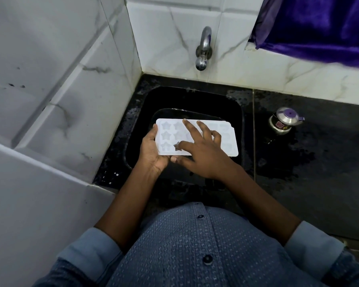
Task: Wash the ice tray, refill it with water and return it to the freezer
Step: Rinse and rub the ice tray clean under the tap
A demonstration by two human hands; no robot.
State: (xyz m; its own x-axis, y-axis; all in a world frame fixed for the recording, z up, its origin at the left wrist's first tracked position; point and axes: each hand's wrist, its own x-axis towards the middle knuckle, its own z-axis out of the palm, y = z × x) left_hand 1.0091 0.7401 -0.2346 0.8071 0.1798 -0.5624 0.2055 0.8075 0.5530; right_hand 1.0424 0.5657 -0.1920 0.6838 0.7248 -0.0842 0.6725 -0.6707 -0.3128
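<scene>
The ice tray [226,142] is white, with star-shaped cups along its left end, and I hold it level over the black sink [133,121], well below the tap [203,48].

My left hand [151,151] grips the tray by its left short edge: the palm cups the near corner, the thumb lies up along the edge, and the rest of my fingers are out of sight beneath the tray.

My right hand [203,151] lies on top of the tray, fingers [188,126] spread wide. Two long fingers stretch across to the far rim, and the little finger is curled a bit off to the right. The forefinger points left, its tip pressed down into the star cup in the near row. The thumb rests against the tray's near long edge, just beside my left palm. This hand pinches nothing; it only touches and presses. I cannot tell if the cups hold any water.

The sink is sunk into a dark counter [309,172], wet in patches to the right of the basin. On that counter, well apart from the tray, stands a small steel pot [283,124] with a purple knob on its lid. White marbled tiles [170,38] rise behind and to the left, a purple cloth [319,23] hangs at the upper right, and my blue shirt [195,249] fills the bottom of the view.
</scene>
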